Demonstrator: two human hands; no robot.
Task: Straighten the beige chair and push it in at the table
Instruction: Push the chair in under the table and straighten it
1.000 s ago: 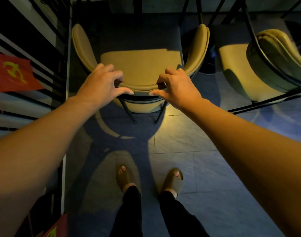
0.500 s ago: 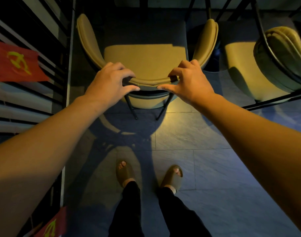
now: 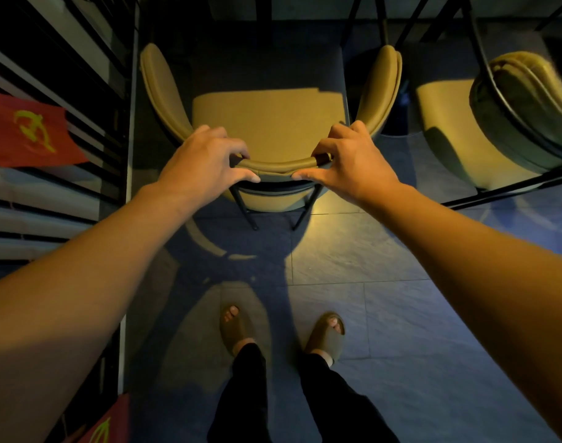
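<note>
Standing directly behind the beige chair (image 3: pixel 268 123), looking down on its seat and the curved top rail of the backrest. Left hand (image 3: pixel 203 158) curled over the left end of that rail, fingers wrapped to the front and thumb pressed to the rear face; right hand (image 3: pixel 350 161) mirroring it at the right end, fingers hooked over the rail and thumb stretched along the back edge. Both hands closed on the rail, set apart about the width of the seat. Chair squarely ahead, armrests running forward on either side, front of the seat already in shadow beneath the table (image 3: pixel 267 43) edge, thin dark metal legs planted on the tiled floor (image 3: pixel 353 260). Second chair (image 3: pixel 497 123) just beside on the right, tilted a different way; slatted wall (image 3: pixel 49 199) with a red flag (image 3: pixel 27 129) close on the left. Probably a light piece: slim frame, padded shell, firm enough at the rail to steer without flexing. Upholstery likely soft and slightly grippy, so little chance of slipping. Best hold exactly here, at both rail ends, giving leverage to correct any twist. Likely to scrape or catch at tile joints if pushed flat; easing weight off the rear legs probably helps. Narrow clearance to the neighbouring chair worth minding.
</note>
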